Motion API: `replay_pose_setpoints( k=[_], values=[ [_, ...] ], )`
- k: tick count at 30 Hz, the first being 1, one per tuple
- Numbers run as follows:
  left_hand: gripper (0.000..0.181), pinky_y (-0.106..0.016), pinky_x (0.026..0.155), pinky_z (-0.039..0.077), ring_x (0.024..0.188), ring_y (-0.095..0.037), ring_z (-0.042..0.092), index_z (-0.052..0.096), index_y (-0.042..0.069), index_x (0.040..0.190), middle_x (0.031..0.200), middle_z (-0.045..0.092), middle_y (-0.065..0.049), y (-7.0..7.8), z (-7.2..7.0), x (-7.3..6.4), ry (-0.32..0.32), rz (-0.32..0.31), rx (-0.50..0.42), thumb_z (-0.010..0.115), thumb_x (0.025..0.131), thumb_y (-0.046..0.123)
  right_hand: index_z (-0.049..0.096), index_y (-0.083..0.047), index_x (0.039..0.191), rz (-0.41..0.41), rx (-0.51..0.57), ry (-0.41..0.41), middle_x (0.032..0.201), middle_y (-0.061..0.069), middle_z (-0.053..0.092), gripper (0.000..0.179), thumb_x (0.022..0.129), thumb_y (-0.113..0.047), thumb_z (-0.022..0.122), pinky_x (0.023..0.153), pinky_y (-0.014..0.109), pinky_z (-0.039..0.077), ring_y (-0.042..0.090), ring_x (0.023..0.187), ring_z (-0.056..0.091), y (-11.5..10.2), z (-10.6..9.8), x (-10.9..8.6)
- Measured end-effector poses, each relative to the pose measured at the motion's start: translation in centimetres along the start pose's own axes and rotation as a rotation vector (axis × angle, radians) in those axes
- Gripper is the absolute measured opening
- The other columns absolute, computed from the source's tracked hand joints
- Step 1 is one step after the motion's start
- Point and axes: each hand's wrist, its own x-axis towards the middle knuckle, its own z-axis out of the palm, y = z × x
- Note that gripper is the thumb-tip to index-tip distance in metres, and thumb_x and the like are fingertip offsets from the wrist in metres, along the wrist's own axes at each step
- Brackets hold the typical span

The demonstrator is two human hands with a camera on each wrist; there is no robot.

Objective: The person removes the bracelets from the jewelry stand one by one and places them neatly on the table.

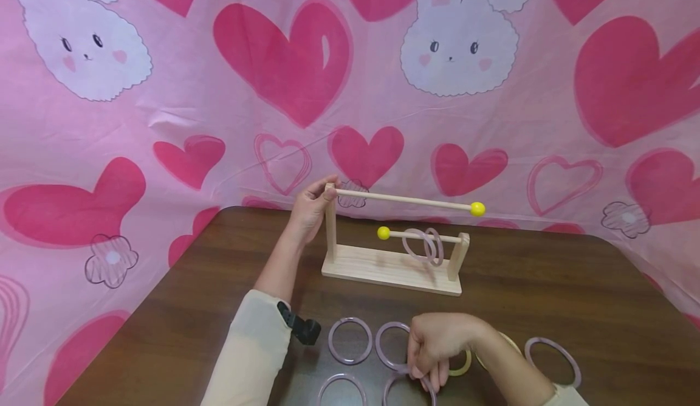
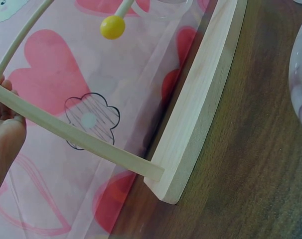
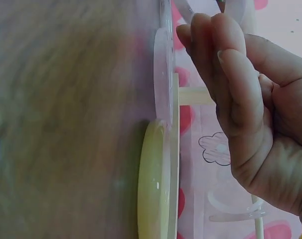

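A wooden stand [image 1: 391, 267] bears two pegs with yellow ball ends at different heights. My left hand [image 1: 310, 213] grips the top of its taller post [image 1: 330, 230], where the upper peg [image 1: 404, 198] joins. Two pale purple rings [image 1: 440, 249] hang on the lower peg [image 1: 451, 239]. At the near side of the table, my right hand [image 1: 437, 345] points downward and pinches a purple ring [image 3: 235, 9] at its fingertips. Part of that ring is hidden behind the fingers. Another purple ring [image 1: 377, 346] lies right beside this hand.
More purple rings lie on the brown table [image 1: 219, 321]: one ring [image 1: 330, 342] left of the right hand, one ring [image 1: 341, 375] at the near edge of view, one ring [image 1: 575, 369] at right. Yellow rings [image 1: 467, 364] show partly under the right hand and forearm. A pink patterned cloth [image 1: 383, 108] hangs behind.
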Motion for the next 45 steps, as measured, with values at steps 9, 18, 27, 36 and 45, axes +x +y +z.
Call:
replay_pose_setpoints(
  k=[9,18,27,36,45],
  values=[
    [0.034,-0.027,0.095,0.037,0.095,-0.008,0.057,0.071,0.026,0.092,0.092,0.067,0.004,0.0,-0.1,-0.1,-0.015,0.011,-0.012,0.077,0.059,0.034,0.068,0.002,0.070,0.013,-0.038,0.028,0.055,0.006,0.064,0.011,0.076,0.007,0.060,0.043,0.025,0.050,0.011,0.047,0.062,-0.1,0.7,0.0],
    [0.034,-0.027,0.095,0.037,0.094,-0.008,0.057,0.071,0.025,0.092,0.091,0.067,0.005,0.1,-0.1,-0.3,-0.015,0.019,-0.018,0.077,0.059,0.034,0.066,-0.002,0.061,0.041,-0.079,0.113,0.050,0.007,0.061,0.014,0.074,0.005,0.064,0.041,0.024,0.049,0.010,0.043,0.060,-0.2,1.1,0.3],
    [0.033,-0.025,0.092,0.038,0.094,-0.008,0.056,0.071,0.026,0.093,0.091,0.066,0.005,0.0,-0.2,-0.2,-0.023,0.026,-0.016,0.077,0.061,0.033,0.067,-0.002,0.062,0.076,-0.076,0.136,0.053,0.008,0.063,0.015,0.075,0.004,0.063,0.043,0.026,0.050,0.013,0.046,0.061,-0.4,1.2,0.6],
    [0.034,-0.025,0.092,0.038,0.093,-0.008,0.056,0.071,0.025,0.092,0.091,0.066,0.005,0.1,-0.1,-0.1,-0.016,0.019,-0.015,0.077,0.060,0.034,0.068,-0.004,0.065,0.075,-0.067,0.162,0.054,0.004,0.063,0.013,0.075,0.002,0.063,0.045,0.026,0.051,0.013,0.048,0.062,-0.5,1.0,0.4],
    [0.036,-0.025,0.092,0.038,0.093,-0.008,0.056,0.071,0.025,0.092,0.091,0.066,0.004,0.0,0.0,0.0,-0.015,0.012,-0.015,0.078,0.058,0.036,0.068,-0.004,0.067,0.048,-0.074,0.256,0.056,0.005,0.064,0.013,0.076,0.002,0.061,0.044,0.027,0.051,0.015,0.049,0.063,-0.4,0.4,0.4]
  ],
)
